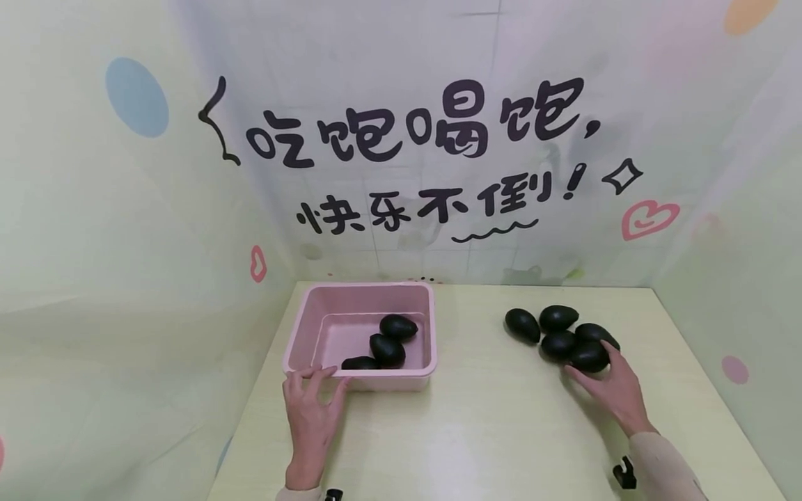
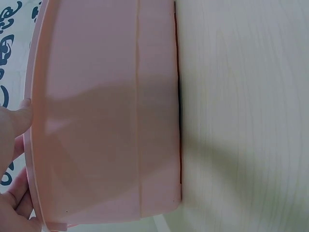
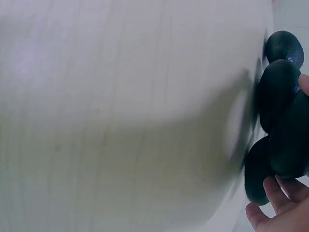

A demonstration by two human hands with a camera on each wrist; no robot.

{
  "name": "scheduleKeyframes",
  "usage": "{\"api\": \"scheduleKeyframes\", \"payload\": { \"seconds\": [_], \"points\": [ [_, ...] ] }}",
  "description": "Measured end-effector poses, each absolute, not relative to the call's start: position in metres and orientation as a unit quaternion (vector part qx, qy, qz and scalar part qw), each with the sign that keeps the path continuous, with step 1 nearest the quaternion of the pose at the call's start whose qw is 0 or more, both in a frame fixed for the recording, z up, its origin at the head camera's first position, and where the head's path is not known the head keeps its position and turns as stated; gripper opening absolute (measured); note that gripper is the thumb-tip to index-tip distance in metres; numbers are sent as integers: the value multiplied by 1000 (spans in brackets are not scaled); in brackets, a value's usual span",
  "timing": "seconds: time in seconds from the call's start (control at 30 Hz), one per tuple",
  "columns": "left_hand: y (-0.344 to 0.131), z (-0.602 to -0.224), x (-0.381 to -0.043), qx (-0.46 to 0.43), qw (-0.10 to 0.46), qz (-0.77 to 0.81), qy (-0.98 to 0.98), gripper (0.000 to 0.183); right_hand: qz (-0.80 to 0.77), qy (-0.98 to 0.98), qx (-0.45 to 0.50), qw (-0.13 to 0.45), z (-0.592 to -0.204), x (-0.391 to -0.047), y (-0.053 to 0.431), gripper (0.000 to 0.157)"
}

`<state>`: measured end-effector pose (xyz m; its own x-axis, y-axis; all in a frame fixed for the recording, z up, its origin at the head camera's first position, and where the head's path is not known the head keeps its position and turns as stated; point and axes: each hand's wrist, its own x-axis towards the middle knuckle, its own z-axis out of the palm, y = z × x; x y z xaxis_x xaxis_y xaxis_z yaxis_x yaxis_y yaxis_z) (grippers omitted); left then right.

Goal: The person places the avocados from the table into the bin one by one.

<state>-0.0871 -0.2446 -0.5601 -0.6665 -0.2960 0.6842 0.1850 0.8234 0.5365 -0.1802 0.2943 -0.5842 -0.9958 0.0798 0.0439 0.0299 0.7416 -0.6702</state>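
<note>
A pink plastic bin (image 1: 385,383) stands at the left of the table, with three dark avocados (image 1: 387,351) in its right half; the front wall partly hides one. My left hand (image 1: 310,414) holds the bin's front rim near its left corner, fingers over the top and thumb at the outer side. Over on the right, several more avocados (image 1: 522,325) lie bunched on the table. My right hand (image 1: 617,393) grips the nearest avocado (image 3: 292,140) of that bunch between thumb and fingers. This avocado overlaps its neighbours in the right wrist view.
The pale wooden table (image 1: 476,424) is enclosed by a printed cloth backdrop (image 1: 401,139) behind and at both sides. Black clip-like pieces (image 1: 624,473) show near both wrists.
</note>
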Motion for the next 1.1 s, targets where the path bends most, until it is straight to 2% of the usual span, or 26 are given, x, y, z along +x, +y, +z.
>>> {"api": "scheduleKeyframes", "payload": {
  "seconds": [0.5, 1.1],
  "points": [
    [-246, -561, -87, 26, 419, -299, -857, 32, 356, -932, 4, 64, -568, -188, 278, 102],
    [-246, -560, -87, 20, 422, -302, -855, 33, 341, -935, 43, 88, -558, -191, 264, 101]
  ]
}}
